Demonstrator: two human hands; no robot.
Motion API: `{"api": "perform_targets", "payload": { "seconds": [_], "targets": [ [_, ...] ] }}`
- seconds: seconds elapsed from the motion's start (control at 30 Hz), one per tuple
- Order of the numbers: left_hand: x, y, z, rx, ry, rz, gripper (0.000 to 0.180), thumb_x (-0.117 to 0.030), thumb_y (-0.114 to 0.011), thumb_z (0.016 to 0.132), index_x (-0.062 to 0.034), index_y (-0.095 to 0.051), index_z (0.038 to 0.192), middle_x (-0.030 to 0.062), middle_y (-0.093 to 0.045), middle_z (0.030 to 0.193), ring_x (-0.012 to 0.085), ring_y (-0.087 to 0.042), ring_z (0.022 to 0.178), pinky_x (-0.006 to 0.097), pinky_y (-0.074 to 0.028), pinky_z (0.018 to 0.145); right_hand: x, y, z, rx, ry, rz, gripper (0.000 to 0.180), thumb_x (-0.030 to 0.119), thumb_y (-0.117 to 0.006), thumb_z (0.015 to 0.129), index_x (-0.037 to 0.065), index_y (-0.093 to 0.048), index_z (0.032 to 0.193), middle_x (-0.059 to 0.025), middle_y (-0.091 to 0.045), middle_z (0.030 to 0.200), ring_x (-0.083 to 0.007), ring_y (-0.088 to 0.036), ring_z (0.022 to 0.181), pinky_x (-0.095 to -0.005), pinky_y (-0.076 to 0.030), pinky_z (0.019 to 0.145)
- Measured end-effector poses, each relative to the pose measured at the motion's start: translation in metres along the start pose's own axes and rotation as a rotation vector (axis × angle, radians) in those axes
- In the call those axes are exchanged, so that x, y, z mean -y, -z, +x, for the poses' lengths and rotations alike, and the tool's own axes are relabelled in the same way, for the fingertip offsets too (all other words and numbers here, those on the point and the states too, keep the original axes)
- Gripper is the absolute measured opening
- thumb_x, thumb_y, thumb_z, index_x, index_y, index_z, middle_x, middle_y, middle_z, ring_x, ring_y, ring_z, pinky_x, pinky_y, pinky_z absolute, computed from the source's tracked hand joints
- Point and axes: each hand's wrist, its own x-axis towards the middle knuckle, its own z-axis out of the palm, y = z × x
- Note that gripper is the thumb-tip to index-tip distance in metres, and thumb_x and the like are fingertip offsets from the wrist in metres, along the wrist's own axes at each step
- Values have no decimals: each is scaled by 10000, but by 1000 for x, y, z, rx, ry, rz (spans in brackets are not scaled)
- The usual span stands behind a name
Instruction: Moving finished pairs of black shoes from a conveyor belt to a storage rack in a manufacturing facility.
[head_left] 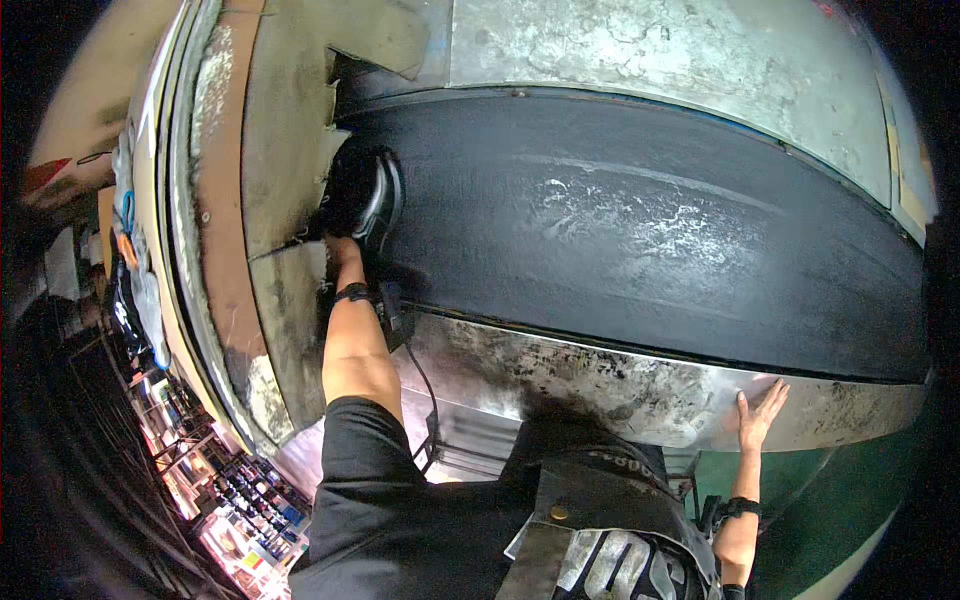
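My left arm stretches forward to a dark gap at the left end of a wide black belt [480,230]. My left hand [343,248] is at the edge of this gap, its fingers lost in shadow, so I cannot see what they hold or touch. Just beyond it lies a glossy black curved object [378,195], whose kind I cannot make out. On the near side, my right hand [764,412] lies with fingers stretched on the scuffed metal side rail [640,385], apart from the belt.
A worn, ragged-edged cover panel [285,130] borders the gap on the left, beside a brown strip [222,190]. A scratched metal sheet [660,45] runs along the belt's far side. A dark cable [428,385] hangs near my left forearm. Shelves with small items [255,510] stand lower left.
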Motion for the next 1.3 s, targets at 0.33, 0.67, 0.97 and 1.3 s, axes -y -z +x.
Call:
{"api": "perform_targets", "payload": {
  "seconds": [0.33, 0.67, 0.97, 1.3],
  "targets": [
    [-5, 3, -1, 31, -100, -298, 445, -195, -535, 845, -3, -498, 1244, 189, -526, 1260, 323, -493, 1151, 394, -384, 973, -9, -5, 1, -7, 42, -26, 1014, 534, -649, 762, 30, -106, 1455, -243, -61, 1500, -425, -82, 1378, -486, -135, 1118],
    [-10, 0, -39, 127, -143, -861, 497, -113, -630, 777, 26, -492, 1233, 165, -579, 1167, 275, -553, 1034, 383, -435, 874, -18, -14, 7, -18, 61, -60, 1024, 565, -633, 762, 61, -80, 1462, -251, -54, 1496, -450, -91, 1367, -510, -177, 1105],
    [-17, -6, -232, 818, -373, -1245, 286, -123, -641, 811, -30, -615, 1081, 40, -596, 953, 134, -519, 786, 274, -419, 604, -16, -19, 11, 71, -62, -173, 1071, 606, -618, 744, 69, -37, 1465, -248, -20, 1501, -452, -79, 1369, -518, -181, 1099],
    [72, -2, -430, 1215, -787, -1239, 505, 166, -473, 699, 34, -569, 1176, 40, -610, 1126, 102, -565, 984, 205, -437, 789, -10, 0, 24, 217, -86, 11, 1029, 444, -698, 727, 145, -55, 1472, -236, -5, 1507, -444, -12, 1380, -571, -235, 1058]
  ]
}}
